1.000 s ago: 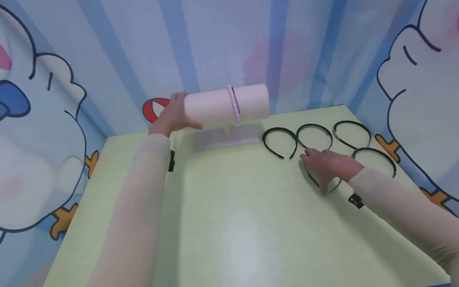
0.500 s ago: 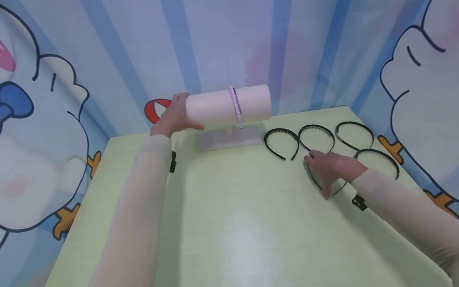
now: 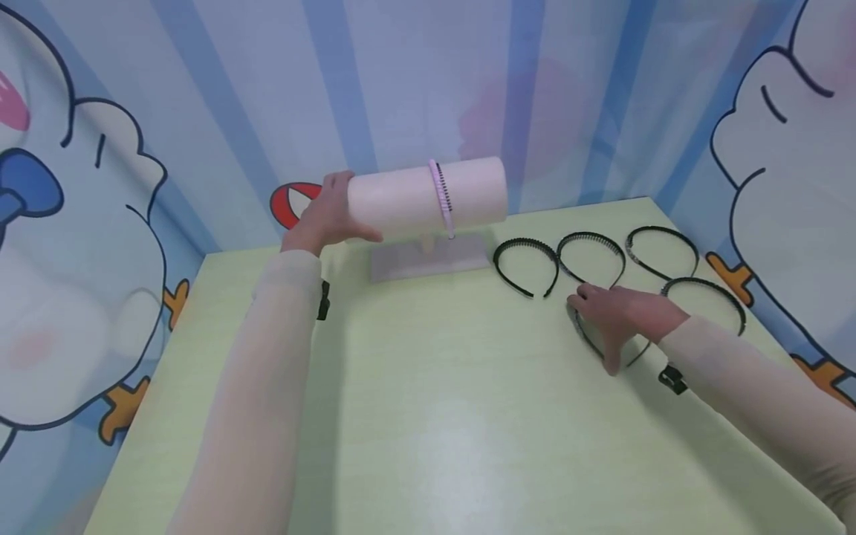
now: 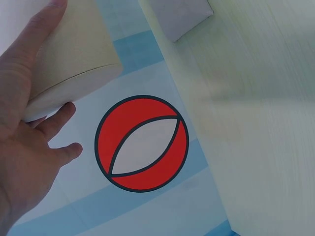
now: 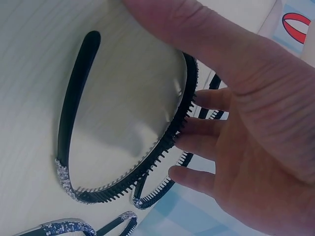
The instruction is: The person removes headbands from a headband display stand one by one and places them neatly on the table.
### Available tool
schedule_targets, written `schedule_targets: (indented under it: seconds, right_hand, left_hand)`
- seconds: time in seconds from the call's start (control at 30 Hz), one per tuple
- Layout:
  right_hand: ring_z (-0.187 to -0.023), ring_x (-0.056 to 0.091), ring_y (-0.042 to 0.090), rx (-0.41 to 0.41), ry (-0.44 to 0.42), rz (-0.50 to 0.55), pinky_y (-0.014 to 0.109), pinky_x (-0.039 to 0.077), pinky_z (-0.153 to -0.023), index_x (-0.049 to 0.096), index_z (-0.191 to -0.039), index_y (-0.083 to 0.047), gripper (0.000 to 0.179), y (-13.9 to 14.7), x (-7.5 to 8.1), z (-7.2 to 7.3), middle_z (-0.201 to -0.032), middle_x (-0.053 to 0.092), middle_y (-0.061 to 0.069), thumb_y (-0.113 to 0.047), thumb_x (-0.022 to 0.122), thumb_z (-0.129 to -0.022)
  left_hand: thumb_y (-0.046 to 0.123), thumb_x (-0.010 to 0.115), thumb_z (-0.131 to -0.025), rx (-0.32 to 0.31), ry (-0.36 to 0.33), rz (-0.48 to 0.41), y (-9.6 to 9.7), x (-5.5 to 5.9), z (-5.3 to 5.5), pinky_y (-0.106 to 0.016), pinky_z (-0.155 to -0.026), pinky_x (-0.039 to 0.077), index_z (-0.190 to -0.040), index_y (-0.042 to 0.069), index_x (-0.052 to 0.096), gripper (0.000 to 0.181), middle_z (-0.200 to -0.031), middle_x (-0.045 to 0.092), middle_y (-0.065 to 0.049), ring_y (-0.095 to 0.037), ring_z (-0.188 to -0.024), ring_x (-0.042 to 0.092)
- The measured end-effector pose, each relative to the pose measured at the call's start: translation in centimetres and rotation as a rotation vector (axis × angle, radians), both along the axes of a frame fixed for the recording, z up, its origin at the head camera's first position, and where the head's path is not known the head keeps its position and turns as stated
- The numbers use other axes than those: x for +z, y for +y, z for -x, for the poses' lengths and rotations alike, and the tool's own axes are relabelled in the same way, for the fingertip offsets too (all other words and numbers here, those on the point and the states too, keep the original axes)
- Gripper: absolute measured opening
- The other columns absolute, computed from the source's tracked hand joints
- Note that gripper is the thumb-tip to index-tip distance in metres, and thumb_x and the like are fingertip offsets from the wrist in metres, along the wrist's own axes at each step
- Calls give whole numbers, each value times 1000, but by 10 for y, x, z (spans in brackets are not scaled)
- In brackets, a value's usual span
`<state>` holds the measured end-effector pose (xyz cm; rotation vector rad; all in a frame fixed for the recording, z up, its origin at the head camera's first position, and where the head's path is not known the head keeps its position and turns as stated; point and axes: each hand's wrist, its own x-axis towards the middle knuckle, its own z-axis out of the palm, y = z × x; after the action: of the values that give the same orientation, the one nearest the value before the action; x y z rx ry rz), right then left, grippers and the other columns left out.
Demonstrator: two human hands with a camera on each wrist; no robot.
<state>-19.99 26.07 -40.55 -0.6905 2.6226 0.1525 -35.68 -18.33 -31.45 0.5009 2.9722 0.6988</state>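
Observation:
My left hand grips the left end of a pale cylindrical display stand, its thumb along the front. In the left wrist view the thumb lies on the cylinder and fingers reach past its end face. A pink toothed headband hangs around the cylinder near its middle. At the right, my right hand holds a black toothed headband with glittery trim, mostly covered by the hand in the head view. The right wrist view shows the thumb crossing the band and fingertips at its teeth.
Several black headbands lie beyond and to the right of my right hand on the light table. The stand's flat base rests near the back edge. Cartoon-printed curtains enclose the table behind and at both sides.
My right hand and its headband have shifted slightly to the right and nearer. My left hand keeps its hold on the stand. The head view itself has moved a little.

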Motion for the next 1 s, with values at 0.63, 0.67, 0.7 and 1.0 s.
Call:
schedule_targets:
  seconds: [0.63, 0.67, 0.7, 1.0]
  right_hand:
    - [-123, 50, 49, -26, 191, 255, 62, 43, -97, 21, -155, 3, 120, -10, 42, 32, -156, 22, 30, -67, 76, -75]
    - [-124, 50, 49, -25, 213, 270, 61, 42, -98, 21, -156, 3, 119, -12, 47, 36, -156, 21, 30, -66, 76, -76]
    - [-125, 49, 48, -24, 233, 288, 60, 42, -99, 20, -156, 3, 118, -15, 52, 40, -157, 21, 29, -65, 76, -77]
    - [-140, 28, 49, -29, 286, 419, 63, 33, -107, 11, -158, 0, 114, -37, 87, 63, -160, 13, 26, -58, 74, -83]
  left_hand:
    - [37, 89, -72, 1, -11, -25, -1, -1, 2, -55, -96, 50, -157, 14, 14, 116, -157, 20, -12, -35, -131, 37]
    - [38, 89, -72, -1, -10, -25, -2, -1, 2, -54, -95, 50, -157, 14, 14, 116, -157, 20, -12, -35, -131, 37]
    - [38, 89, -72, -1, -10, -26, -2, -2, 3, -54, -95, 50, -157, 14, 14, 116, -157, 20, -12, -35, -131, 37]
    - [38, 89, -72, 11, -9, -25, -1, -2, 2, -54, -95, 50, -158, 15, 14, 116, -158, 20, -10, -35, -130, 38]
